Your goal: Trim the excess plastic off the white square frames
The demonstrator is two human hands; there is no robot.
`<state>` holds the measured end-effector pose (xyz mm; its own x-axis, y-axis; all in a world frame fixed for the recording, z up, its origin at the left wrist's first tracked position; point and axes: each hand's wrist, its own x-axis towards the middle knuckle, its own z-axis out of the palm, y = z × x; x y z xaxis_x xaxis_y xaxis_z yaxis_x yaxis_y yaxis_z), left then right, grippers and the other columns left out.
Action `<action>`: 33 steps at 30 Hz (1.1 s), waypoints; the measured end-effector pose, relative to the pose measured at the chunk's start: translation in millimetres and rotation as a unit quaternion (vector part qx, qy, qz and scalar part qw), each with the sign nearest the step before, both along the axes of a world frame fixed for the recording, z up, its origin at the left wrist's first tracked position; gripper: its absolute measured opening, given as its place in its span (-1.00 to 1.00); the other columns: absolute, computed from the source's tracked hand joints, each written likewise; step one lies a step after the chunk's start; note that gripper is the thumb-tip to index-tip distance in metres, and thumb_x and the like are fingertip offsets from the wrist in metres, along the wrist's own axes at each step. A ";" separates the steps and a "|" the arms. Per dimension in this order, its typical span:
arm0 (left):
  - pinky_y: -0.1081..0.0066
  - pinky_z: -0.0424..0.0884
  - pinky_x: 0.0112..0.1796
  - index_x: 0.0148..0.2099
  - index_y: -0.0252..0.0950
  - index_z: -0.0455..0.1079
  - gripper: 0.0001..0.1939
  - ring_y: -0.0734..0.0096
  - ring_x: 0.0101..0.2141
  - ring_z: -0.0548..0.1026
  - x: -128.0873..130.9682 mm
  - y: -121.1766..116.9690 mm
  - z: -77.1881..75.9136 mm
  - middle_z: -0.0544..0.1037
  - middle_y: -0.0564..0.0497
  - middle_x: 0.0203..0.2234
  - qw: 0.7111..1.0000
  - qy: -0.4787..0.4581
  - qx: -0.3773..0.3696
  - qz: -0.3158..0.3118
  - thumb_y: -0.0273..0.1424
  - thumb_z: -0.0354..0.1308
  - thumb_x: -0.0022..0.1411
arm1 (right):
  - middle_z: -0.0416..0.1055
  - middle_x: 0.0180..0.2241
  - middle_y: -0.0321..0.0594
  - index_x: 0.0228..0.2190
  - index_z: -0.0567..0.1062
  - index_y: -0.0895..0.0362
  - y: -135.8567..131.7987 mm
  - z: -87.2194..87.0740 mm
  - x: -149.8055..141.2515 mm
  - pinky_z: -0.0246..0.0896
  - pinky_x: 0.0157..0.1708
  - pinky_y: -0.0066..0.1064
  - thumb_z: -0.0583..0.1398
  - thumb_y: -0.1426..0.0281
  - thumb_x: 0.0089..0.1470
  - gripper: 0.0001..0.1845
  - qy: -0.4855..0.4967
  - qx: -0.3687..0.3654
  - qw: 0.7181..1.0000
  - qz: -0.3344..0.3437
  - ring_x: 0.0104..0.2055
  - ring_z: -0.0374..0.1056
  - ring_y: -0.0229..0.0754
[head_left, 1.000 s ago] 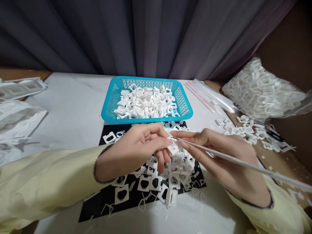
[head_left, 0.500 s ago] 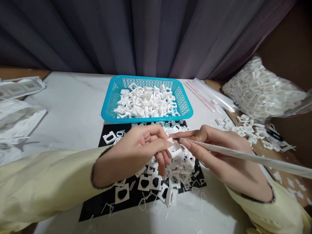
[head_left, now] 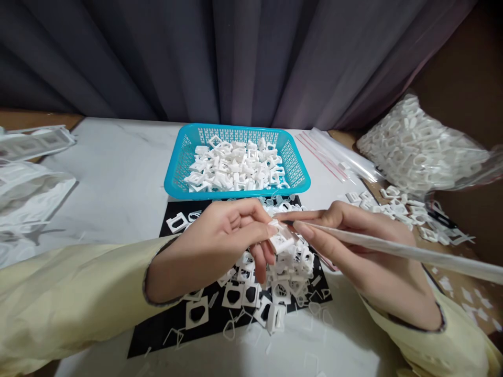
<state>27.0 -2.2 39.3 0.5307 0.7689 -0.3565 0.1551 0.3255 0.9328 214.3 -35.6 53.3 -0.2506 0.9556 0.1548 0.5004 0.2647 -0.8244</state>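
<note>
Between thumb and fingers of my left hand point(head_left: 220, 225) is a small white plastic part point(head_left: 280, 240), tilted above the heap, with a thin see-through edge on its right. My right hand point(head_left: 361, 246) pinches a long thin tool point(head_left: 393, 248) with a pale, wrapped-looking handle that runs out of the right side of the view. Its dark tip points at the held part; whether the two touch I cannot tell. Under both hands lies a heap of white square parts with round holes point(head_left: 233, 294), mixed with thin clear loops and scraps, on a black mat point(head_left: 153, 335).
Behind the hands stands a blue perforated basket point(head_left: 171, 178) filled with white parts. A bulging clear bag of parts point(head_left: 424, 146) leans at the right, loose parts point(head_left: 401, 209) beside it. Flat plastic bags point(head_left: 338, 157) lie near the basket. More white pieces point(head_left: 31, 196) sit at far left.
My right hand and the tool have drawn back slightly to the right from the held part. My left hand stays nearly in place, still gripping the part.
</note>
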 end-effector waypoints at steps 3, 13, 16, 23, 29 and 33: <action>0.43 0.36 -0.50 -0.48 -0.26 0.28 -0.83 0.42 -0.66 0.49 0.5 0.1 0.3 0.49 0.13 -0.72 1.000 0.001 -0.008 0.003 -0.40 0.08 0.16 | 0.55 -0.28 -0.22 -0.61 0.31 0.11 0.7 -0.1 0.5 0.37 -0.44 -0.50 0.21 0.42 0.04 -0.75 0.001 0.001 1.000 0.005 -0.26 0.49 -0.15; 0.43 0.38 -0.44 -0.46 -0.25 0.27 -0.84 0.47 -0.67 0.48 -0.3 -1.2 -4.4 0.54 0.12 -0.67 1.000 0.022 0.007 -0.012 -0.37 0.07 0.17 | 0.54 -0.22 -0.24 -0.55 0.34 0.11 0.1 -1.3 -0.7 0.32 -0.48 -0.55 0.18 0.46 0.08 -0.81 -0.047 0.019 0.998 0.026 -0.40 0.47 -0.30; 0.42 0.38 -0.43 -0.45 -0.26 0.27 -0.82 0.46 -0.66 0.49 0.1 -1.1 -6.0 0.54 0.10 -0.64 1.000 0.026 0.001 -0.013 -0.33 0.05 0.19 | 0.53 -0.23 -0.26 -0.52 0.33 0.10 -2.3 -3.8 -1.6 0.28 -0.52 -0.57 0.16 0.48 0.09 -0.83 -0.063 0.040 0.997 0.030 -0.42 0.45 -0.33; 0.46 0.36 -0.51 -0.45 -0.27 0.27 -0.82 0.47 -0.67 0.48 -0.3 -1.2 -5.4 0.51 0.11 -0.65 1.000 0.012 -0.008 -0.008 -0.35 0.04 0.20 | 0.50 -0.17 -0.24 -0.45 0.28 0.06 -10.3 -17.8 -7.2 0.35 -0.43 -0.53 0.11 0.54 0.10 -0.84 -0.067 0.122 0.990 0.033 -0.44 0.44 -0.33; 0.53 0.35 -0.52 -0.44 -0.28 0.28 -0.87 0.52 -0.68 0.47 -0.2 -1.0 -6.5 0.49 0.14 -0.66 1.000 0.004 0.003 -0.001 -0.43 0.07 0.18 | 0.51 -0.20 -0.21 -0.43 0.32 0.10 -11.7 -29.1 -11.9 0.34 -0.45 -0.57 0.14 0.58 0.07 -0.85 -0.036 0.163 0.986 -0.009 -0.43 0.45 -0.34; 0.54 0.37 -0.51 -0.42 -0.29 0.29 -0.85 0.53 -0.67 0.48 0.5 -2.3 -7.8 0.50 0.15 -0.67 0.999 0.000 0.039 0.003 -0.41 0.06 0.21 | 0.52 -0.21 -0.18 -0.45 0.32 0.12 -13.2 -36.0 -16.8 0.34 -0.43 -0.54 0.16 0.59 0.04 -0.85 0.012 0.179 0.983 -0.045 -0.29 0.48 -0.25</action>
<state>27.5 -4.5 31.6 0.5264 0.7971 -0.2959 0.1541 0.2528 0.9552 197.5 -48.8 17.3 -0.1606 0.8565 0.4905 0.5166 0.4964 -0.6976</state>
